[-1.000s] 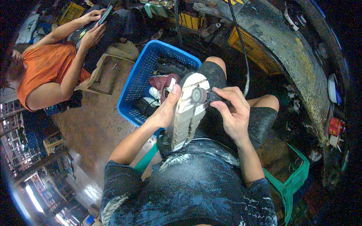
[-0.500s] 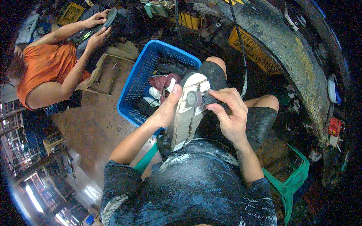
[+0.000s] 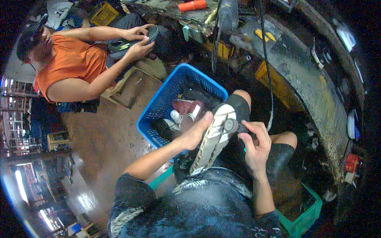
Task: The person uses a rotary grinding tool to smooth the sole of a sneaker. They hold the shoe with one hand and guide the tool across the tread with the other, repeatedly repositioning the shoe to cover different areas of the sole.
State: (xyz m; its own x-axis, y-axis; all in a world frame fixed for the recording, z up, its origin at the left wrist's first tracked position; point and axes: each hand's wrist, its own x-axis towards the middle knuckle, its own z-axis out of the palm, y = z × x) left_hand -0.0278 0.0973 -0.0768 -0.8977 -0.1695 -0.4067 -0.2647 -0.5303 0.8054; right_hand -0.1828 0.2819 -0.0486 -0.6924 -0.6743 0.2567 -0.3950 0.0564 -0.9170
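Observation:
My left hand (image 3: 194, 135) grips a shoe (image 3: 211, 147) by its side, with the pale segmented sole turned up toward me above my lap. My right hand (image 3: 257, 144) is closed on a dark rotary grinder, whose round grey wheel (image 3: 230, 126) lies over the sole's front part; whether it touches cannot be told. A black flexible cable (image 3: 266, 51) hangs down behind my right hand. Beyond my left hand stands a blue plastic basket (image 3: 143, 115) holding several shoes, among them a maroon clog (image 3: 183, 106) and dark ones.
At the left a person in an orange top (image 3: 75, 69) holds a dark shoe (image 3: 121, 47) in both hands. A worn workbench (image 3: 313, 91) curves along the right, a yellow crate (image 3: 278, 85) beneath it. Green plastic seat parts (image 3: 305, 218) show beside me.
My view has shifted, so the scene sits lower and further right. The shoe has tilted, and the grinder's wheel now lies nearer the sole's right edge. Both hands keep their holds.

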